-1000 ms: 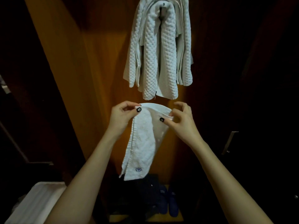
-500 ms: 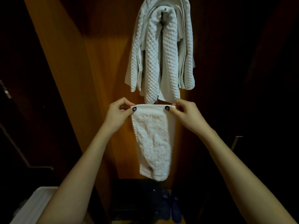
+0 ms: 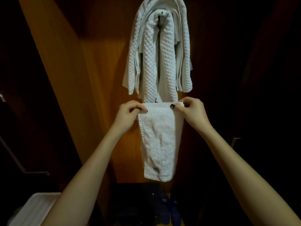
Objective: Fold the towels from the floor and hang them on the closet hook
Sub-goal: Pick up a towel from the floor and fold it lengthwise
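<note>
A small white terry towel (image 3: pixel 158 141) hangs folded lengthwise in front of me, a small embroidered mark near its lower end. My left hand (image 3: pixel 128 114) pinches its top left corner and my right hand (image 3: pixel 193 111) pinches its top right corner, so the top edge is stretched level. Directly above, several white waffle-textured towels (image 3: pixel 156 54) hang draped over the closet hook (image 3: pixel 162 13), whose metal tip shows at the top of the bundle. The held towel's top edge sits just under the lower ends of the hanging towels.
The orange-brown wooden back wall of the closet (image 3: pixel 101 79) stands behind the towels, with dark panels on both sides. A pair of dark blue slippers (image 3: pixel 171 207) lies on the closet floor. A white surface (image 3: pixel 35 207) shows at the bottom left. A metal handle (image 3: pixel 234 141) is at the right.
The towel went from slanted and bunched to hanging straight with its top edge level between both hands. The hands spread apart and rose slightly toward the hanging towels.
</note>
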The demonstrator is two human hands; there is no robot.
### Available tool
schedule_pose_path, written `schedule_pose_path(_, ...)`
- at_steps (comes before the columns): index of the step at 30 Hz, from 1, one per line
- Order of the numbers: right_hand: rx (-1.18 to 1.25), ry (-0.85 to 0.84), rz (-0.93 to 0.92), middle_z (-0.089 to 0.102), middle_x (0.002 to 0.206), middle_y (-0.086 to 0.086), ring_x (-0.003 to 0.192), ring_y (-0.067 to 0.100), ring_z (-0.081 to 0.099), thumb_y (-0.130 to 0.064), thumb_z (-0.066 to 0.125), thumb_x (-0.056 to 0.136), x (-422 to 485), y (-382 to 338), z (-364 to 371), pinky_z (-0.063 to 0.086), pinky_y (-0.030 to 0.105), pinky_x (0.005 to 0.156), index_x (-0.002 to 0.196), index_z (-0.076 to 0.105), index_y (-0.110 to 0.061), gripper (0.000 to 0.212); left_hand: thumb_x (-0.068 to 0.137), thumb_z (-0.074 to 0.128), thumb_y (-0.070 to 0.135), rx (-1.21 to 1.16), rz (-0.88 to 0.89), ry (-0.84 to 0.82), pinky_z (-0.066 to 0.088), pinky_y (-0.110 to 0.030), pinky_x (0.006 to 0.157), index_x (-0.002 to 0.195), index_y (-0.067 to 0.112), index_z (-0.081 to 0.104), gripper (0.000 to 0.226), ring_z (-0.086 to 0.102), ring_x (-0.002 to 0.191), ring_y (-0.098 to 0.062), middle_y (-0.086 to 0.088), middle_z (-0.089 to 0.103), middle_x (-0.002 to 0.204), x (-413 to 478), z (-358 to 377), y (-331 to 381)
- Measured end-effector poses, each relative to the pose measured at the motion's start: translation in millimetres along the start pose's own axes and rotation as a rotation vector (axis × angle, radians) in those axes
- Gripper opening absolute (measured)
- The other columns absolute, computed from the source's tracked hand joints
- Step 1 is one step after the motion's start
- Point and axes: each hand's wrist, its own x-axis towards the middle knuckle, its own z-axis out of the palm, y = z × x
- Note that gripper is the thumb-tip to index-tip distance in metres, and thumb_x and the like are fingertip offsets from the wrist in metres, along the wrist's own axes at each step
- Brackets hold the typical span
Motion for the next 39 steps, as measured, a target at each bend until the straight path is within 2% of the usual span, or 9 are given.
schedule_pose_path(3,-0.057,-0.034,-0.027,0.054,0.069,0.004,0.062,0.010,0.045,-0.028,0.068,0.089,-4.3,4.9,-2.6,0.034,0.030,0.058,0.079,0.054,-0.010,0.025,0.088,0.054,-0.007,0.077,-0.027,-0.058,0.038,-0.009,0.061,0.088,0.018,0.066,0.028,0.052,0.066,0.007,0.008,0.055,0.093,-2.2,7.8,-2.6)
schedule_pose_path(6,-0.145,-0.049,-0.081,0.056,0.064,-0.003,0.061,0.010,0.050,-0.022,0.061,0.094,-14.3,9.3,0.3,0.040,0.033,0.059,0.092,0.055,-0.014,0.010,0.083,0.068,0.005,0.166,-0.057,-0.150,0.035,-0.008,0.074,0.103,0.020,0.058,0.027,0.047,0.086,0.010,0.011,0.046,0.105,-9.4,21.7,-7.0)
schedule_pose_path(11,-0.076,-0.173,-0.168,0.066,0.113,-0.011,0.107,-0.007,0.057,0.005,0.051,0.088,-24.4,8.2,-1.5,0.045,0.013,0.092,0.116,0.070,-0.019,0.041,0.079,0.070,-0.002,0.187,-0.030,0.086,0.036,-0.006,0.067,0.094,0.017,0.072,0.025,0.055,0.078,0.004,0.005,0.060,0.091,-23.1,38.1,-13.6)
schedule_pose_path(16,-0.066,-0.076,-0.124,0.070,0.097,-0.011,0.088,-0.001,0.062,0.004,0.051,0.086,-34.1,13.1,1.8,0.045,0.015,0.074,0.095,0.074,-0.018,0.034,0.079,0.071,0.002,0.217,-0.017,0.125,0.033,-0.001,0.074,0.105,0.012,0.066,0.028,0.048,0.080,0.003,0.001,0.060,0.104,-33.9,47.6,-12.6)
schedule_pose_path(21,-0.082,-0.055,-0.035,0.067,0.109,-0.009,0.091,-0.007,0.058,-0.004,0.054,0.088,-33.3,9.8,8.7,0.041,0.004,0.075,0.121,0.065,-0.017,0.037,0.081,0.063,-0.004,0.247,0.024,-0.002,0.034,-0.008,0.085,0.125,0.013,0.052,0.049,0.048,0.099,-0.006,0.001,0.048,0.123,-39.1,60.2,-9.1)
schedule_pose_path(26,0.048,0.079,-0.039,0.071,0.092,-0.005,0.074,-0.014,0.060,0.005,0.056,0.084,-41.6,2.6,16.1,0.042,0.004,0.063,0.101,0.072,-0.015,0.031,0.084,0.061,0.000,0.039,0.066,0.014,0.036,-0.008,0.058,0.126,0.022,0.057,0.047,0.044,0.058,-0.002,0.020,0.049,0.097,-42.7,67.8,-10.0)
schedule_pose_path(31,0.168,-0.080,0.023,0.071,0.106,-0.001,0.100,0.008,0.067,-0.013,0.060,0.093,-39.6,-13.0,18.8,0.056,0.037,0.089,0.112,0.069,-0.010,0.021,0.092,0.061,0.008,-0.198,-0.015,-0.004,0.053,-0.027,0.074,0.123,0.025,0.056,0.036,0.058,0.086,0.001,0.012,0.055,0.114,-42.3,69.0,-5.8)
schedule_pose_path(36,0.154,-0.297,-0.021,0.067,0.118,0.002,0.106,0.005,0.065,0.000,0.044,0.095,-35.7,-22.7,8.8,0.052,0.025,0.094,0.128,0.061,-0.012,0.039,0.090,0.062,0.003,-0.325,-0.091,0.068,0.045,-0.033,0.069,0.112,0.032,0.059,0.037,0.058,0.082,-0.016,0.009,0.065,0.106,-37.3,59.6,-7.9)
schedule_pose_path(39,0.127,-0.251,-0.072,0.071,0.105,0.005,0.097,0.013,0.068,0.006,0.048,0.092,-33.4,-23.1,9.7,0.053,0.026,0.090,0.127,0.061,-0.010,0.041,0.091,0.061,0.003,-0.364,-0.095,0.106,0.047,-0.021,0.069,0.104,0.033,0.061,0.032,0.059,0.075,-0.006,0.021,0.069,0.092,-33.9,59.8,-6.7)
